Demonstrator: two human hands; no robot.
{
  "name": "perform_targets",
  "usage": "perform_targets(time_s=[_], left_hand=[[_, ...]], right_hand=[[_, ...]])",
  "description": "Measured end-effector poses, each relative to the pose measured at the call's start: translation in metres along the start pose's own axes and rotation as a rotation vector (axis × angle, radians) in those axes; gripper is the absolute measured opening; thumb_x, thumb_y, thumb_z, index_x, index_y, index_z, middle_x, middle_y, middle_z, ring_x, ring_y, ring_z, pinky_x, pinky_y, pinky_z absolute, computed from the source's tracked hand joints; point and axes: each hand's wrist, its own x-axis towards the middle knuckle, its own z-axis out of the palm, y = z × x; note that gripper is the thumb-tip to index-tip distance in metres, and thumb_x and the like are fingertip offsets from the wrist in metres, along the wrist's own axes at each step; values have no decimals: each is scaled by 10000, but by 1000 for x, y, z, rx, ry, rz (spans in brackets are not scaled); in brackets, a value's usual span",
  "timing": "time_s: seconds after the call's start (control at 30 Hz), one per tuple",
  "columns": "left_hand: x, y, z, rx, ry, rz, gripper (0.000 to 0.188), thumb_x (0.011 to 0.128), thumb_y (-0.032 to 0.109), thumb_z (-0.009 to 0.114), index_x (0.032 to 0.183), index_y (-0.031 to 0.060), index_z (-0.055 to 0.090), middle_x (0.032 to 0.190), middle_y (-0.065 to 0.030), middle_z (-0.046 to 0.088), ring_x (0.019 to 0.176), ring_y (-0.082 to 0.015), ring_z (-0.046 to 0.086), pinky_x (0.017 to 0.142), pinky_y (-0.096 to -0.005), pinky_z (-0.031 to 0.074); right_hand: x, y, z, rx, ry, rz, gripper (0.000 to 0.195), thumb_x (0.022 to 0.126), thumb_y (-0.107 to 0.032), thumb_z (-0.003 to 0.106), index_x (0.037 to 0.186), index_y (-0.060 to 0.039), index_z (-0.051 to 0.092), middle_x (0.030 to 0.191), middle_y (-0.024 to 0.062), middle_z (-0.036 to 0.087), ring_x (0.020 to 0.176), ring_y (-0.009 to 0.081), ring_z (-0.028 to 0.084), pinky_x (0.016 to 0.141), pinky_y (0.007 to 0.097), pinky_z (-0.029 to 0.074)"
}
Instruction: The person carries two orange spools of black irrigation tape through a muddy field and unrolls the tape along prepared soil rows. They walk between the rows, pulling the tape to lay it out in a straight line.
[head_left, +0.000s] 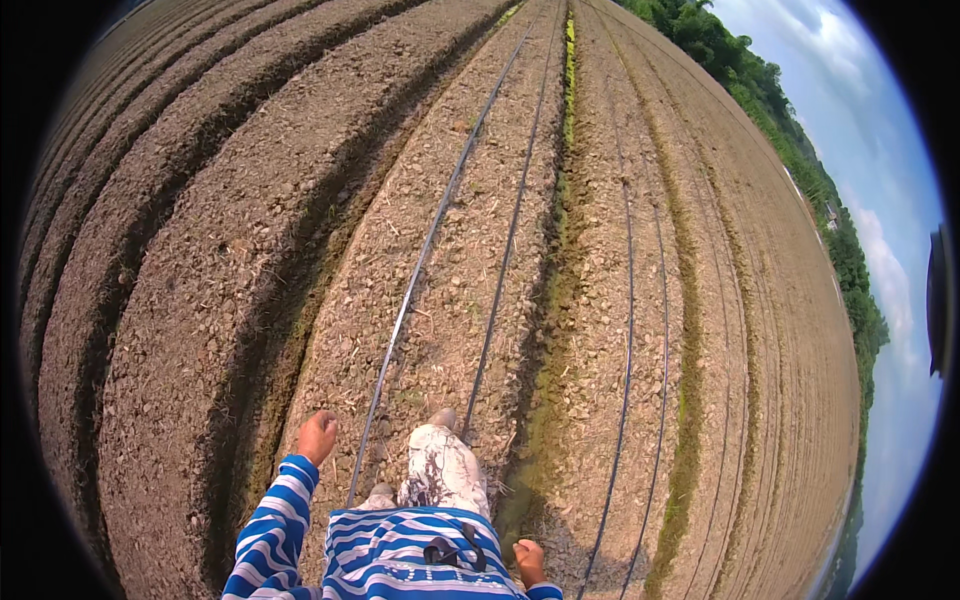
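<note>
My left hand (318, 436) hangs beside my body above the left part of the soil bed, its fingers curled in and nothing seen in them. Lower down at the right, my right hand (529, 562) is also curled, over the edge of a wet furrow; I see nothing held in it. Between my hands are a blue-and-white striped top (412, 547) and mud-stained pale trousers (446, 469). One shoe (444, 417) is forward on the bed. Nearest the left hand, a flat black drip irrigation tape (409, 289) runs lengthwise along the soil. A second drip tape (498, 292) lies right of it.
A dark furrow (274, 375) borders the bed on the left. The right furrow (555, 375) holds shallow water and green growth. Beyond it, another raised bed (600, 360) carries a drip tape (628, 300). Trees (757, 82) line the field's far right edge.
</note>
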Motion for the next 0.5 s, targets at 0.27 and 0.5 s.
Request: perform_targets(time_s=[0.27,0.5], left_hand=[[179,141,75,233,-240,98,169,680,167,567,824,159,655,763,-145,621,743,-312,588,698,-376,465],[270,185,69,261,-201,-142,188,655,99,567,811,137,665,812,-168,621,798,-313,590,731,-369,463]], right_hand=[[170,-66,-29,57,-8,315,205,736,-125,584,904,-8,574,709,37,559,601,135,523,516,274,455],[351,-311,-62,198,37,253,272,753,-131,573,993,-7,548,795,57,568,662,142,537,509,276,464]])
